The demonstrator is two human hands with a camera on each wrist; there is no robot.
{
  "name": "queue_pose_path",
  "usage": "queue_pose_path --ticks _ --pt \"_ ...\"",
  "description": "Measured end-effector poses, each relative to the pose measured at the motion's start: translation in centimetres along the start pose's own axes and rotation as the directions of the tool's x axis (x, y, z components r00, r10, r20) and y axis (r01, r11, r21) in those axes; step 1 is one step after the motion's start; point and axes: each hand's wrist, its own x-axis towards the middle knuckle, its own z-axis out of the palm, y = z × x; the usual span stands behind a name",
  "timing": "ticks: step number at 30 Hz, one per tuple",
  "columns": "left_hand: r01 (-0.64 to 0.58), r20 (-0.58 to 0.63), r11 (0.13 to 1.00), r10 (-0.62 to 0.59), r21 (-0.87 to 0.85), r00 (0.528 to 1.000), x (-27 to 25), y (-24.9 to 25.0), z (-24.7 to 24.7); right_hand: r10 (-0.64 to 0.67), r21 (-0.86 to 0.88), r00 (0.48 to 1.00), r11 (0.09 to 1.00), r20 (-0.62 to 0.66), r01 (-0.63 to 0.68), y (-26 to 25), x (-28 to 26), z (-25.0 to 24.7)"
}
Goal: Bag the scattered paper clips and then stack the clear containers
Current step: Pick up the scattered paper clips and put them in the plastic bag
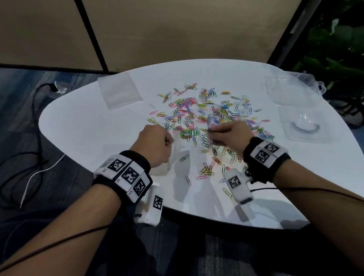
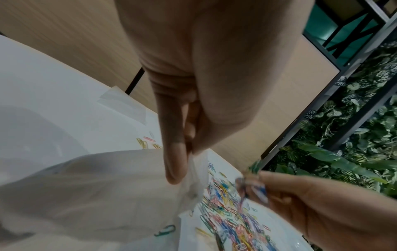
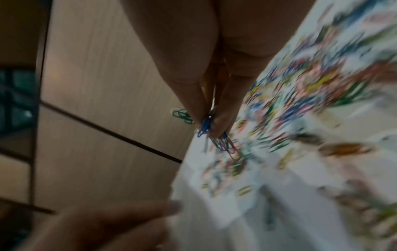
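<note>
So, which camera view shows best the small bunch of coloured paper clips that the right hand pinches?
The right wrist view: the coloured paper clips hang sharp between the right hand's fingertips. The left wrist view shows them blurred. In the head view the right hand mostly hides them.

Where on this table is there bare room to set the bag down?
Bare white table lies left of the paper clips, between the flat spare bag and the left hand. The near edge between both wrists is mostly free. The middle is crowded, and clear containers fill the right.
</note>
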Motion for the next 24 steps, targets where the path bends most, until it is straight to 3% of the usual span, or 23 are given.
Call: queue_pose_path --ticks 2,4,9,14,18,21,24 --pt "0.021 -0.009 0.998 -0.022 -0.052 1.0 0.7 0.5 0.4 0.024 0.281 0.997 0.959 0.071 -0.043 -1.7 -0.5 0.9" --pt "0.048 -0.039 0.994 -0.052 -0.097 0.998 1.2 0.9 1.0 0.035 0.415 0.991 0.906 0.132 -0.087 -2.9 -1.0 1.8" --pt "0.081 -0.092 0.972 -0.103 -0.222 0.99 2.0 1.2 2.4 0.113 0.465 0.974 0.864 0.197 -0.195 -2.1 -1.8 3.5" --pt "0.062 -0.122 0.951 -0.103 -0.303 0.987 2.2 1.6 2.6 0.125 0.316 0.97 0.93 0.209 -0.188 -1.4 -1.5 4.4" --pt "-0.013 -0.154 0.979 -0.019 -0.202 0.988 1.9 2.2 3.2 0.166 0.183 0.943 0.957 0.289 -0.225 -1.7 -2.0 4.8" --pt "-0.054 -0.149 0.98 0.025 -0.191 0.989 1.7 2.5 3.4 0.123 -0.036 0.975 0.992 0.186 -0.118 -1.3 -2.2 5.2" --pt "-0.085 -0.123 0.97 0.058 -0.23 0.991 1.4 2.8 3.4 0.014 -0.354 0.994 0.935 0.106 0.025 -1.3 -2.1 5.0"
